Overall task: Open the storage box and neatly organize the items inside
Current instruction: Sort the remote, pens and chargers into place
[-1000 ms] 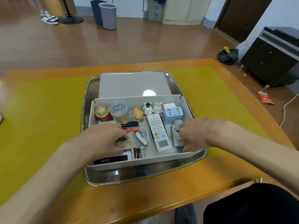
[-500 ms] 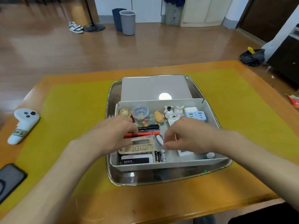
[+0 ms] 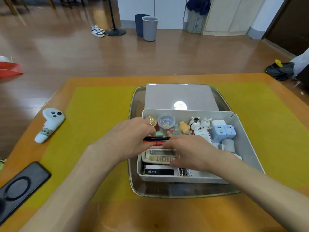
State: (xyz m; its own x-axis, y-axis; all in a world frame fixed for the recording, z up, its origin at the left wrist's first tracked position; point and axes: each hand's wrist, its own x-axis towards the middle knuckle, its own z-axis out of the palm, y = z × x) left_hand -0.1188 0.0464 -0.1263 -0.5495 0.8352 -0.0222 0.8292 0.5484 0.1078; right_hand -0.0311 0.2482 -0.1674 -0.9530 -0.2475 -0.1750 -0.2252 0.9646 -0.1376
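The storage box (image 3: 240,148) sits open in the metal tray (image 3: 133,181), its lid (image 3: 180,96) lying flat just beyond it. Half a second ago the right hand (image 3: 189,151) was over the white remote in the middle of the box; now it has slid across to meet the left hand (image 3: 128,139), and both close their fingers on the pens (image 3: 157,141), a black one and an orange one side by side. That reads as squaring the pens into a row, so sorting is well under way, not finished. Just under the grip lies the beige calculator (image 3: 158,156), partly beneath the right palm; nearer the person, a black case marked BENTE (image 3: 158,171) and batteries (image 3: 184,171). Beyond the grip crowd a gold-topped jar (image 3: 152,120), a clear tub (image 3: 166,121) and small figurines (image 3: 194,123), leaving little room. Right of it stand blue chargers (image 3: 223,130). Well left, on the yellow mat (image 3: 93,131), lie a white controller (image 3: 49,124) and a phone (image 3: 20,186).
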